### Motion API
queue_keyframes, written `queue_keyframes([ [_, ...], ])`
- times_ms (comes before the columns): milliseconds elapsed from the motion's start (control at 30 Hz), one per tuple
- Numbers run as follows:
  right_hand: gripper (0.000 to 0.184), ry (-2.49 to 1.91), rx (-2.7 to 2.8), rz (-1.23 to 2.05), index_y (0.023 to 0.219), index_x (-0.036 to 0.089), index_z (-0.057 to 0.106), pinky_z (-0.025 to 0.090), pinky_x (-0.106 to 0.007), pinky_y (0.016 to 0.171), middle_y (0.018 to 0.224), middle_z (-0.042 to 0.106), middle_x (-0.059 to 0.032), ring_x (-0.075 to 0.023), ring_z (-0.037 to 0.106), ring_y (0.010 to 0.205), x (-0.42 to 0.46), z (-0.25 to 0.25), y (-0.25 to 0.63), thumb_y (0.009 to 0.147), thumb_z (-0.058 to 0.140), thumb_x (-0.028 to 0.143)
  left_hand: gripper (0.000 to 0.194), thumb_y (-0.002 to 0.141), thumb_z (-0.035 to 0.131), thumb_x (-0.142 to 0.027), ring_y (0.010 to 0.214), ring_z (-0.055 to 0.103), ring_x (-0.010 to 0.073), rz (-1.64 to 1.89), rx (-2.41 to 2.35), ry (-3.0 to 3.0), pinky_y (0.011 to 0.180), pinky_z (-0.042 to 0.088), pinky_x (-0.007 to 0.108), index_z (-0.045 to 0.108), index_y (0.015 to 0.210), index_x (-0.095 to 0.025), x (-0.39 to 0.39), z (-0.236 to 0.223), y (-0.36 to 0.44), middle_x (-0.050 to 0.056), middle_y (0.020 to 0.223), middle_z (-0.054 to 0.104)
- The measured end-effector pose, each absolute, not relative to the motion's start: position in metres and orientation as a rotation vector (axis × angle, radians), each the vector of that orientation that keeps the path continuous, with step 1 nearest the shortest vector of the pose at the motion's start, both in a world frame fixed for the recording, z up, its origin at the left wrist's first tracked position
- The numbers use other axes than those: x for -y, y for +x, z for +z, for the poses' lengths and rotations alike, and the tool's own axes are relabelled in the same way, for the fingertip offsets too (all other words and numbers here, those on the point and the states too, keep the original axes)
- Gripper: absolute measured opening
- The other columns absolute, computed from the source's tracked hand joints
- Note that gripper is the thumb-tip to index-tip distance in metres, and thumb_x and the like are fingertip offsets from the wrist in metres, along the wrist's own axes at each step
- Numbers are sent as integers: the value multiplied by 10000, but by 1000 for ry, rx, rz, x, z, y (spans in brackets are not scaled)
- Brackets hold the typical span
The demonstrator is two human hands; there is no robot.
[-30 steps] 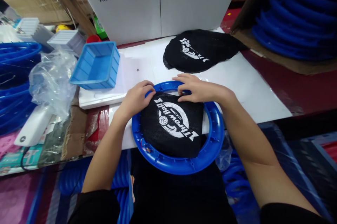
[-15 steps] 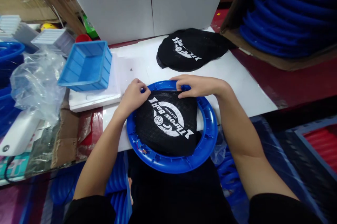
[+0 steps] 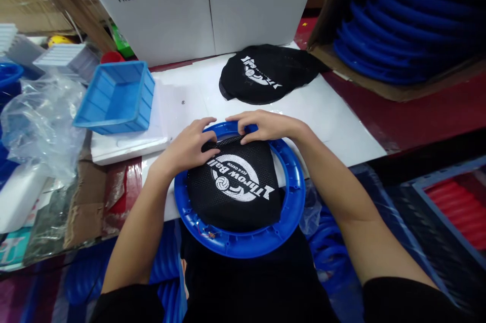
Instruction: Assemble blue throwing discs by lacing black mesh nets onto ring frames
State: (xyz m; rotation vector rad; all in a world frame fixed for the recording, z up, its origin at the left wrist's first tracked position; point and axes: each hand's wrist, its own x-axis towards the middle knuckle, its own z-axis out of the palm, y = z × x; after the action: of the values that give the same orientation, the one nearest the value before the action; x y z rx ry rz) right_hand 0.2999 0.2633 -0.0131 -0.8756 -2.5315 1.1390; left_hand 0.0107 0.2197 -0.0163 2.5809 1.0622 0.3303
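A blue plastic ring [image 3: 238,248] lies at the table's near edge, ribbed inner side up, with small wired parts at its lower left. Inside it sits a black mesh cover [image 3: 197,196] printed with white "Throw Ball" lettering. At the ring's upper left, my left hand [image 3: 192,146] is open, thumb resting on the mesh and fingers apart over the rim. My right hand [image 3: 261,125] pinches the cover's top edge, its other fingers over the ring. Behind the hands lies more black printed mesh [image 3: 235,82]; whether it is one piece or several, I cannot tell.
A blue bin [image 3: 117,95] stands on a white slab [image 3: 125,148] at left, near crumpled clear plastic [image 3: 45,120]. A large white carton [image 3: 178,24] stands behind. At right, a cardboard box [image 3: 379,87] holds stacked blue rings [image 3: 398,34]. Red rings [image 3: 459,206] sit lower right.
My left hand's fingers have spread, with the thumb now further onto the mesh. My right hand has come closer to the left one along the cover's top edge. The view has shifted slightly.
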Motion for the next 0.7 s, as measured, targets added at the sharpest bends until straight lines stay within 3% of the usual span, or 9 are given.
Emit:
queue_keyframes([
  [133,248,-948,2541,1162,872,229,713,361,-509,1250,1625,544,-72,-323,497,1501,-261,-5,311,897,736,475,164,999,610,-336,1167,669,266,458,-1079,2411,1059,541,469,692,973,-196,-222,-13,4,123,1270,691],
  [267,276,-962,2512,1199,959,224,734,410,-502,1206,1568,603,-92,-322,551,1451,-262,-2,319,929,680,493,205,990,612,-360,955,697,226,518,-1141,2273,912,553,400,747,978,-206,-227,-14,2,71,1002,766],
  [500,272,-1049,2439,1214,928,216,741,496,-463,1075,1505,661,-82,-304,660,1293,-262,-1,318,908,676,479,193,878,742,-392,893,721,218,604,-1256,1961,861,566,363,819,888,-216,-231,-17,0,63,923,810],
  [700,269,-1068,2342,1292,911,202,735,495,-461,1073,1474,683,-94,-309,666,1290,-262,0,318,875,700,466,195,879,707,-364,877,733,221,552,-1237,1900,886,582,376,825,886,-208,-235,-17,-4,62,903,822],
])
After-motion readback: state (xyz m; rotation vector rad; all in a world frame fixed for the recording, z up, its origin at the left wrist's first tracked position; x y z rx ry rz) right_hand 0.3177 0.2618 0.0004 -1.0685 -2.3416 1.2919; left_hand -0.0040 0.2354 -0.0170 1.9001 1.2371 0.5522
